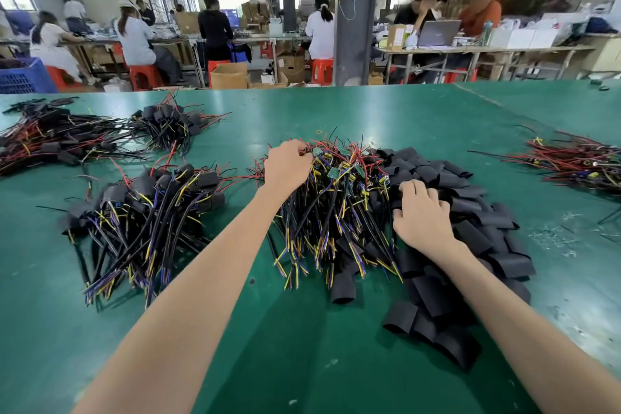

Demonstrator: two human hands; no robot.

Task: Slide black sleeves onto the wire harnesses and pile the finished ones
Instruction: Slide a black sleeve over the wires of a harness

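Here, at the green table (302, 346), my left hand (289, 166) curls its fingers around wires at the far end of the unsleeved wire harnesses (336, 205), heaped at centre. My right hand (425, 215) lies flat, fingers relaxed, on the black sleeves (487, 232) just beside them. Finished harnesses (148, 208) lie piled to the left.
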